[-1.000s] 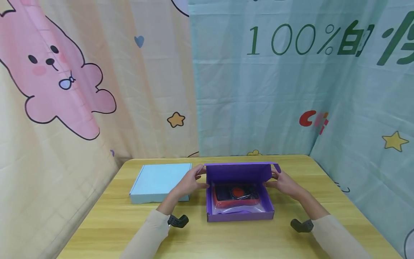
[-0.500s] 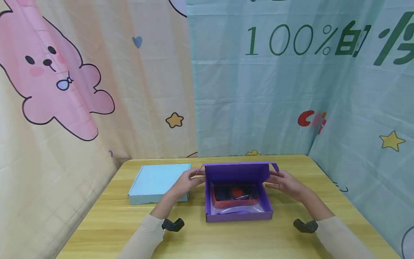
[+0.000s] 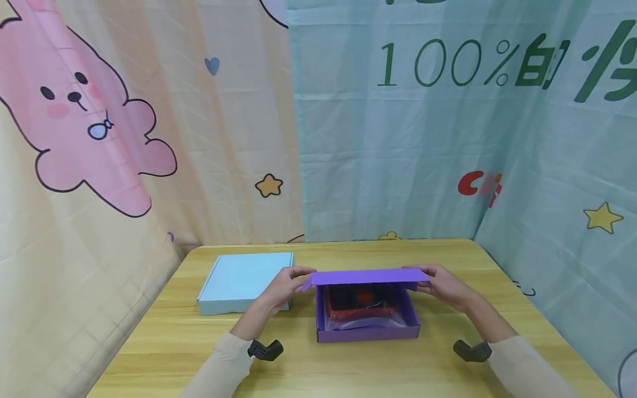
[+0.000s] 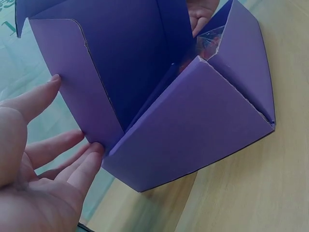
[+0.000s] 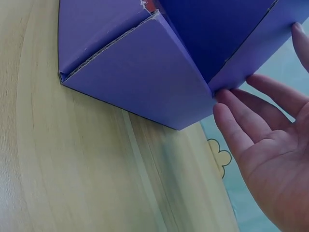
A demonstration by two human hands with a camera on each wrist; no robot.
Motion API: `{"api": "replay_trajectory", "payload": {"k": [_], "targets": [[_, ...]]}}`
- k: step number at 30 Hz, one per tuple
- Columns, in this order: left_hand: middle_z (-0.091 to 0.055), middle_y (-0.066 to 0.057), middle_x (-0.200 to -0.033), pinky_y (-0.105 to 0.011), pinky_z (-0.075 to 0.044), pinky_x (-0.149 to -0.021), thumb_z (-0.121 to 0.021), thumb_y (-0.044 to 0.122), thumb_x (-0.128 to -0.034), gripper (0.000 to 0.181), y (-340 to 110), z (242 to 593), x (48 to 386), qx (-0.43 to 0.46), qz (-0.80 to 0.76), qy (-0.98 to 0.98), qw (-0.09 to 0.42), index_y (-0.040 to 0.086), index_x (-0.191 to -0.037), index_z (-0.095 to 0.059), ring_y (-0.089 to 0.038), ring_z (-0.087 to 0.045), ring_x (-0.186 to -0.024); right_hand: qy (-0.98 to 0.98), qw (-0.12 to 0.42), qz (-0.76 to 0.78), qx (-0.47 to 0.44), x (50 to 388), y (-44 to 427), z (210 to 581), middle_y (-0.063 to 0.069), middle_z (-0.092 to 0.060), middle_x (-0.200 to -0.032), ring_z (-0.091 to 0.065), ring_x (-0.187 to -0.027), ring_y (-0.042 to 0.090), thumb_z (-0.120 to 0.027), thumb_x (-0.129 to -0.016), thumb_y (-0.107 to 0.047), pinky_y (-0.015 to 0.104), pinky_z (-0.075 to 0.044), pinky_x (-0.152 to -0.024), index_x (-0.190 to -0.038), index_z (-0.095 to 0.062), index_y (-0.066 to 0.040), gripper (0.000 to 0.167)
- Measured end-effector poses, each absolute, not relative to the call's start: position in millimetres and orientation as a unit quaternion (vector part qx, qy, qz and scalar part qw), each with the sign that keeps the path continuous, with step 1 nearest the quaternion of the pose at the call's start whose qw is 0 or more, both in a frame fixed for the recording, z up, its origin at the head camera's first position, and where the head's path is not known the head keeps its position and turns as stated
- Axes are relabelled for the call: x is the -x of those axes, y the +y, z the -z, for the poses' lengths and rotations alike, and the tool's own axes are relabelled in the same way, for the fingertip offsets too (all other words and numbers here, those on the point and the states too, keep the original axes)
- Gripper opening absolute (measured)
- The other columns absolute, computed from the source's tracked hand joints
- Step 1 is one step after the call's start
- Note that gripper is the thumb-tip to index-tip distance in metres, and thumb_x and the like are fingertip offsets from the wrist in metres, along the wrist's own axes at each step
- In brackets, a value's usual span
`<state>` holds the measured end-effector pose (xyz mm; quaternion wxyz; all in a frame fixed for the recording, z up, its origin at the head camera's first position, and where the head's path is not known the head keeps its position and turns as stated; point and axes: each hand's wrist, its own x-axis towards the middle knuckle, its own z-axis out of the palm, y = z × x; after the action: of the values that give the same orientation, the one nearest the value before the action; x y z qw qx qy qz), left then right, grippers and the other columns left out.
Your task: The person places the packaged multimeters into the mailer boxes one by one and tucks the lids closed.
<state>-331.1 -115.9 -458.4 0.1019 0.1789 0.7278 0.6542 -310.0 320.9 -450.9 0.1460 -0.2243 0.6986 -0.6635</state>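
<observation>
A purple cardboard box [image 3: 368, 335] stands on the table, its hinged lid [image 3: 370, 276] tilted forward over the back part. Inside lies a red and black item [image 3: 343, 314] in a clear plastic bag; its kind cannot be told. My left hand [image 3: 281, 287] is at the box's left rear, its fingertips touching the lid's side flap [image 4: 72, 72] with fairly straight fingers. On the other side, my right hand [image 3: 445, 287] touches the right flap [image 5: 260, 53] with extended fingertips. Neither hand curls round the cardboard.
A closed light blue box [image 3: 249, 276] lies to the left of the purple one, close to my left forearm. The wooden table [image 3: 348, 370] ends at printed curtains [image 3: 388, 138] behind and at both sides. Black wrist devices [image 3: 266, 350] sit on both forearms.
The purple lid, standing upright earlier, has swung forward and down over the box. Both hands stayed beside it, moving slightly. The bagged item and the blue box stayed in place.
</observation>
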Motion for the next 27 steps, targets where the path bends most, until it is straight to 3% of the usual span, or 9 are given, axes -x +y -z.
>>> {"api": "replay_trajectory", "payload": {"k": [3,9,19,27], "targets": [[-0.066,-0.018,-0.130,-0.030,-0.053,-0.094,-0.066,0.019,-0.1037,0.041,-115.7,457.3,330.6,-0.181,-0.661,0.721,0.105,-0.011,-0.132,-0.063,-0.024,-0.062,-0.118,0.700,0.150,0.660,0.227,310.3,322.0,452.2,0.022,-0.053,-0.146,-0.062,-0.122,0.015,-0.047,-0.112,-0.018,0.031,-0.049,-0.105,-0.148,-0.029,0.024,0.058],[-0.062,-0.022,-0.135,-0.040,-0.045,-0.109,-0.066,0.017,-0.1039,0.039,-116.1,459.0,330.7,-0.185,-0.659,0.721,0.111,-0.012,-0.130,-0.064,-0.034,-0.056,-0.130,0.711,0.150,0.644,0.237,310.5,326.5,457.7,0.014,-0.056,-0.144,-0.063,-0.121,0.014,-0.049,-0.112,-0.014,0.031,-0.052,-0.100,-0.149,-0.032,0.021,0.054],[-0.067,-0.019,-0.128,-0.037,-0.051,-0.102,-0.069,0.006,-0.0981,0.034,-116.6,457.7,329.5,-0.176,-0.656,0.724,0.123,-0.011,-0.127,-0.066,-0.026,-0.063,-0.119,0.727,0.158,0.624,0.241,309.3,328.7,459.4,0.012,-0.054,-0.148,-0.061,-0.122,0.015,-0.052,-0.110,-0.014,0.035,-0.055,-0.096,-0.152,-0.036,0.014,0.053],[-0.067,-0.019,-0.129,-0.040,-0.050,-0.105,-0.072,0.013,-0.0990,0.040,-119.8,458.8,328.2,-0.182,-0.645,0.730,0.137,-0.009,-0.131,-0.064,-0.030,-0.065,-0.119,0.728,0.161,0.622,0.239,310.0,329.9,462.7,0.025,-0.043,-0.155,-0.059,-0.126,0.014,-0.053,-0.108,-0.009,0.035,-0.054,-0.099,-0.153,-0.034,0.014,0.054]]}}
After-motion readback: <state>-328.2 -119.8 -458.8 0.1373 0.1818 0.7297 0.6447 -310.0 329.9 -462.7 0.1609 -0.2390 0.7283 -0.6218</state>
